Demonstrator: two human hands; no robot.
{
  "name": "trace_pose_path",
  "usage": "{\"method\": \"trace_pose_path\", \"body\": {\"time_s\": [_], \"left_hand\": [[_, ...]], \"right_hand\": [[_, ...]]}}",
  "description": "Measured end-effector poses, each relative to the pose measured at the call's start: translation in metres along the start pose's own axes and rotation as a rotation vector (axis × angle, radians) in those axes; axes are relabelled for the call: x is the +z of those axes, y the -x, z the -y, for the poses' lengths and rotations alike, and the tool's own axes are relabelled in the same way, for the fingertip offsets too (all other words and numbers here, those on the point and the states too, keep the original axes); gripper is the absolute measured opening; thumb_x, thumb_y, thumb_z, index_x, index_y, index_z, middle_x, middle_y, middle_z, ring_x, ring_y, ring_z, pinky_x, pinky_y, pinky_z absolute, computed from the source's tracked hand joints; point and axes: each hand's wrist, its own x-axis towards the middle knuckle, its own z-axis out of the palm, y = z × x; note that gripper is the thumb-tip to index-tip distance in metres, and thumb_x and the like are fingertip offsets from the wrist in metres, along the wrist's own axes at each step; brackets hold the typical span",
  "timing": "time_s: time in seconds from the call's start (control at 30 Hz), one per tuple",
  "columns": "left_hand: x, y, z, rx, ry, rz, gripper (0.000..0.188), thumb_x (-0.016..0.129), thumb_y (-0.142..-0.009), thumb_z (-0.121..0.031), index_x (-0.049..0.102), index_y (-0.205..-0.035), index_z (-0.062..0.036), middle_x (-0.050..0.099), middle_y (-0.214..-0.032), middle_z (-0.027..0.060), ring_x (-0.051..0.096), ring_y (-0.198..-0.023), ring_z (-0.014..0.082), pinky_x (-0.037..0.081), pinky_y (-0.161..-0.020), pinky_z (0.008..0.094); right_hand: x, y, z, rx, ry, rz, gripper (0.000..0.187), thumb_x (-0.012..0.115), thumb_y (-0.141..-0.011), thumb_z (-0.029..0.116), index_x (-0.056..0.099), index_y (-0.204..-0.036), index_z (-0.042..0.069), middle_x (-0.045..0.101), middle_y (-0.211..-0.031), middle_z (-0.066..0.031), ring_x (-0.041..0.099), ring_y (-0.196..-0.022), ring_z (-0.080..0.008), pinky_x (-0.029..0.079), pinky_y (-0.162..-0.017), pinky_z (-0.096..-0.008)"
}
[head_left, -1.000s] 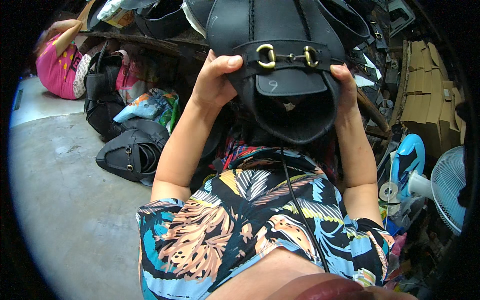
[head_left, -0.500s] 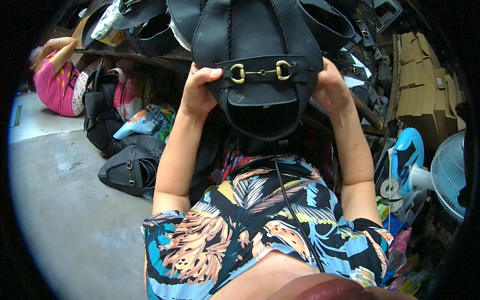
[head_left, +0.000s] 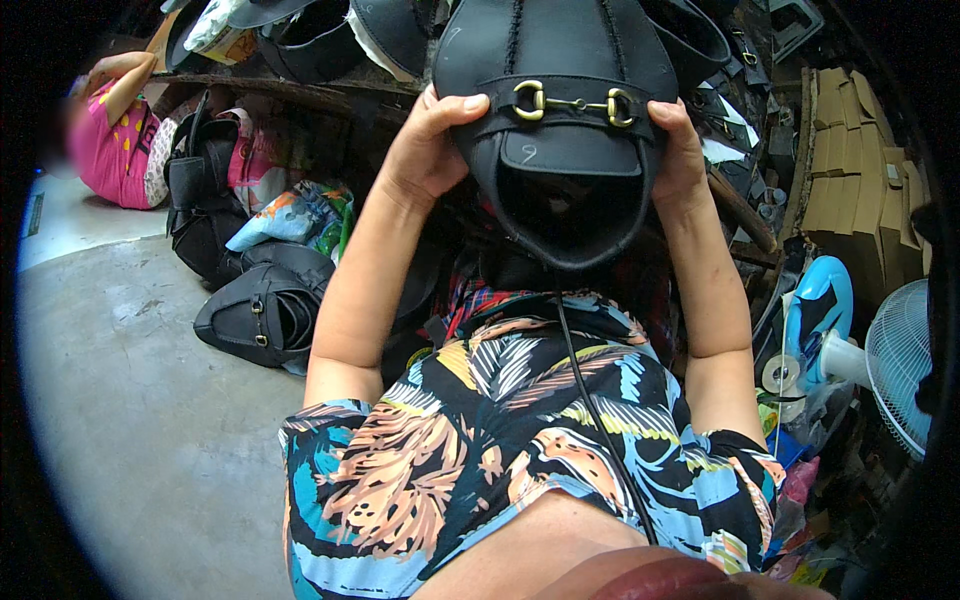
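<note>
Between my hands is a black leather shoe upper (head_left: 562, 50), with a strap and a brass-coloured horsebit buckle (head_left: 575, 104) across it. Its open end faces me. My left hand (head_left: 428, 142) grips the left edge, the thumb pressed on the strap's end and the fingers behind. My right hand (head_left: 680, 150) pinches the right edge the same way, thumb on top. The upper is held up at the bench edge, its far end cut off by the picture's top. On the floor at my left lies a stack of similar black uppers (head_left: 262, 318) with a small buckle.
More black pieces (head_left: 310, 45) lie on the bench at the back. Cardboard boxes (head_left: 850, 160) and a white fan (head_left: 898, 365) stand at the right. Black bundles (head_left: 200, 215) and a plastic bag (head_left: 290, 215) sit on the left. A person in pink (head_left: 112, 150) is farther left.
The upper and both hands have shifted to the right in the picture and slightly up. My right thumb now shows on the upper's front. Both hands still hold it.
</note>
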Motion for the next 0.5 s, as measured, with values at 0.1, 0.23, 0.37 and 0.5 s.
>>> {"method": "trace_pose_path", "body": {"time_s": [0.1,0.23,0.37,0.5], "left_hand": [[-0.004,-0.002,-0.005,-0.030,-0.048,0.040,0.044,0.067,-0.077,-0.009,0.056,-0.116,0.0059,0.067,-0.104,0.0182,0.069,-0.092,0.0236,0.059,-0.081,0.0373],[-0.004,-0.005,0.009,-0.017,0.118,0.084,0.046,0.065,-0.077,-0.006,0.053,-0.119,0.0057,0.066,-0.105,0.0189,0.069,-0.092,0.0256,0.058,-0.083,0.0386],[-0.008,-0.012,0.019,-0.105,0.153,0.089,0.047,0.064,-0.077,-0.005,0.051,-0.121,0.0054,0.065,-0.107,0.0192,0.068,-0.093,0.0262,0.058,-0.083,0.0395],[-0.013,-0.009,0.015,-0.080,0.158,0.012,0.043,0.060,-0.077,-0.006,0.054,-0.117,0.0064,0.066,-0.104,0.0200,0.069,-0.089,0.0276,0.059,-0.082,0.0392]], "right_hand": [[-0.005,-0.002,-0.002,-0.005,-0.014,-0.011,0.036,0.064,-0.077,0.015,0.062,-0.106,-0.005,0.069,-0.094,-0.0145,0.071,-0.078,-0.0219,0.061,-0.071,-0.0346],[-0.004,0.002,-0.004,-0.006,-0.054,0.043,0.038,0.063,-0.077,0.018,0.062,-0.107,-0.005,0.069,-0.094,-0.0144,0.070,-0.080,-0.0217,0.061,-0.073,-0.0353],[-0.002,0.007,0.000,-0.049,-0.068,0.044,0.036,0.063,-0.078,0.020,0.063,-0.105,-0.004,0.070,-0.093,-0.0138,0.070,-0.079,-0.0212,0.061,-0.073,-0.0354],[0.002,0.003,0.004,-0.027,-0.033,0.085,0.029,0.063,-0.081,0.020,0.065,-0.100,-0.002,0.070,-0.089,-0.0110,0.070,-0.075,-0.0195,0.061,-0.073,-0.0348]]}}
